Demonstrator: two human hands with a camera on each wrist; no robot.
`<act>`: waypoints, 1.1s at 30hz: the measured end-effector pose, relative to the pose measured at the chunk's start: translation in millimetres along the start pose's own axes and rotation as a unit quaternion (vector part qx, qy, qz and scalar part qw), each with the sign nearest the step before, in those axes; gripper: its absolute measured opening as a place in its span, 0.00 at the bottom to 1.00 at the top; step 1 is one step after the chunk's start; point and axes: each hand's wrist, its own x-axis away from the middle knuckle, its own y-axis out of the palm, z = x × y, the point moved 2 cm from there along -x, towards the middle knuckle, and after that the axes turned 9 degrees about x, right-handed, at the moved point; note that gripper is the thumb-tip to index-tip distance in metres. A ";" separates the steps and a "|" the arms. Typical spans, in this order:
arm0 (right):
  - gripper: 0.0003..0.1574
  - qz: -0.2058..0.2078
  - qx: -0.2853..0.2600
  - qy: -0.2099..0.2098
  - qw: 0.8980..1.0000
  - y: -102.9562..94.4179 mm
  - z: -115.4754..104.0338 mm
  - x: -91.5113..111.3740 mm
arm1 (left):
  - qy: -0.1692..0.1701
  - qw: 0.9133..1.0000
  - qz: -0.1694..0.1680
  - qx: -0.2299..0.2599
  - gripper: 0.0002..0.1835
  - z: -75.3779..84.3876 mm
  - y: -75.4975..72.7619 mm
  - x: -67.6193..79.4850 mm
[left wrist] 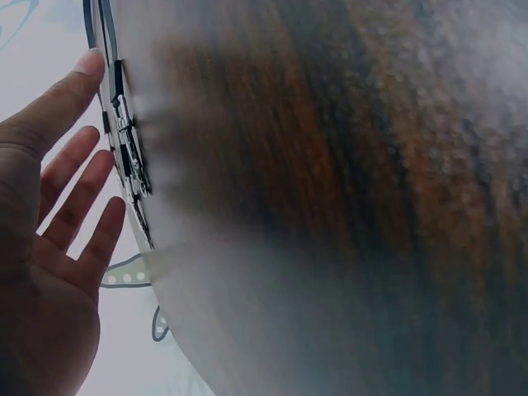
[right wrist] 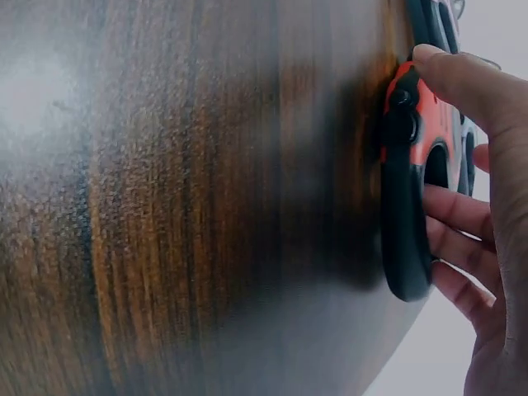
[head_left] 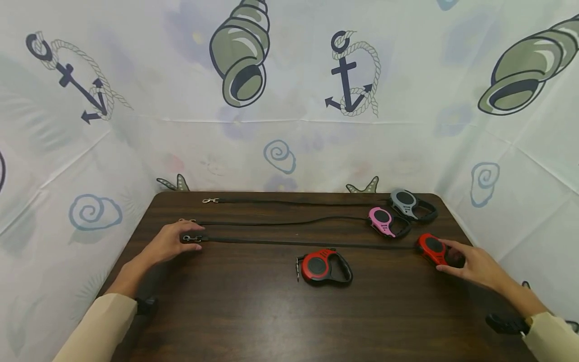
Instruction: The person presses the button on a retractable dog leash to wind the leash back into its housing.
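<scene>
My left hand (head_left: 171,242) is spread around the metal snap hook (head_left: 193,239) of the nearest extended leash, thumb on the near side and fingers on the far side. In the left wrist view its fingers (left wrist: 87,169) are apart, beside the hooks. That black cord (head_left: 312,244) runs straight to a red-and-black retractable leash (head_left: 431,249) at the right. My right hand (head_left: 472,264) holds this leash's casing and handle between thumb and fingers. In the right wrist view the thumb (right wrist: 450,70) lies at the red casing, with the fingers by the black handle loop (right wrist: 404,223).
Another red-and-black retractable leash (head_left: 318,266), its cord wound in, lies mid-table. Behind, a pink leash (head_left: 381,221) and a grey leash (head_left: 404,201) lie with cords stretched leftward. Patterned cloth (head_left: 280,100) surrounds the dark wooden table (head_left: 271,322) at the back and sides.
</scene>
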 end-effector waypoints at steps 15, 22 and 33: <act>0.51 -0.020 -0.005 0.018 1.000 6.7 3.0 -2.1 | -0.020 0.999 -0.025 -0.003 0.22 -12.8 7.7 -5.6; 0.52 -0.018 -0.001 0.018 1.000 8.2 1.4 -5.5 | -0.013 1.000 -0.012 -0.013 0.17 -15.3 10.1 -10.2; 0.48 -0.031 0.000 0.017 0.999 6.5 0.0 -7.3 | -0.001 1.000 -0.018 -0.011 0.09 -15.5 10.8 -12.9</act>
